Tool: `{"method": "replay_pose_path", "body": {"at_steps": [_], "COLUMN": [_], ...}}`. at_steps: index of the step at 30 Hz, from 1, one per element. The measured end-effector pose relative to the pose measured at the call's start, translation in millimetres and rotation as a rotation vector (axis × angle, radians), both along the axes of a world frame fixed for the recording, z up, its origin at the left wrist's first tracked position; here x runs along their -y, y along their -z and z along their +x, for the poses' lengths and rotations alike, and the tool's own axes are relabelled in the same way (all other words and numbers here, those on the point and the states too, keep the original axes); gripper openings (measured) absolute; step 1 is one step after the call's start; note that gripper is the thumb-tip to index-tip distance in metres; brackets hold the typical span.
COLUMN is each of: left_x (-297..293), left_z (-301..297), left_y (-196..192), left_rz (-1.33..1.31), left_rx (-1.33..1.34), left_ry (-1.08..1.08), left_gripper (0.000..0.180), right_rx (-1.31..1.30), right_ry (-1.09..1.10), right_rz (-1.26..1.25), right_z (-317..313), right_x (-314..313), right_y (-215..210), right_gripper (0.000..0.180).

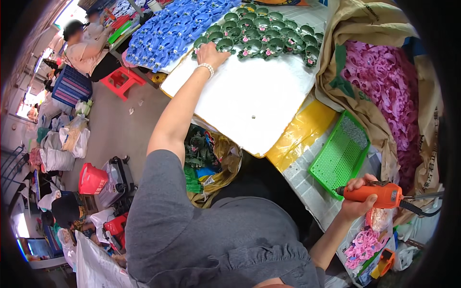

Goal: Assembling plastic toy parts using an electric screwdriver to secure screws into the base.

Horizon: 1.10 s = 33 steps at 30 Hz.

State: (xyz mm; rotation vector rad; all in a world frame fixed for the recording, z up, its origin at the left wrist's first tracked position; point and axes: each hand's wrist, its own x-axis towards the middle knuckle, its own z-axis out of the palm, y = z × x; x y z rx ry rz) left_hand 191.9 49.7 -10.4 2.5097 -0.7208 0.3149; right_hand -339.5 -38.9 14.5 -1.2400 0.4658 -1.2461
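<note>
At the near left end of a bunch of dark green ring-shaped plastic pieces (pixel 274 46) with small pink flowers, my left hand (pixel 210 55) reaches out, its fingers closed on one green plastic piece (pixel 224 45). A beaded bracelet circles that wrist. My right hand (pixel 357 199) is wrapped round an orange electric screwdriver (pixel 372 193), held level above the right side of the table with its tip pointing left. A cord leaves its right end. Under the green pieces lies a white padded board (pixel 240 98), with one tiny dark bit (pixel 253 117) on it.
Blue plastic pieces (pixel 168 36) heap at the far left. A green basket (pixel 338 153) holding small metal bits stands near the screwdriver. Right of it, a large sack (pixel 357 19) holds pink-purple pieces (pixel 382 86). Pink pieces (pixel 364 247) lie lower right. A red stool (pixel 121 81) stands on the floor near a seated person.
</note>
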Motion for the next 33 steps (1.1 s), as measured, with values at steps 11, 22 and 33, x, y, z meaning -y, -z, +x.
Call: {"method": "replay_pose_path", "body": {"at_steps": [11,22,33], "left_x": [-10,-50,-59], "left_z": [-31,-133,-237], "left_y": [2,-14,-3], "left_rz": [-0.258,-0.743,-0.871], "left_rx": [-0.039,-0.726,-1.41], "left_ry": [0.004,0.36,0.653], "left_gripper": [0.041,0.043,0.051], "right_rx": [-0.01,-0.004,-0.014], "right_ry": [-0.019,-0.041,-0.061], "right_rz": [0.054,0.069,-0.002], "right_z": [0,-7,-10], "right_x": [4,0,-6], "right_y": [8,7,-8], "right_gripper": [0.067,0.071,0.068]}}
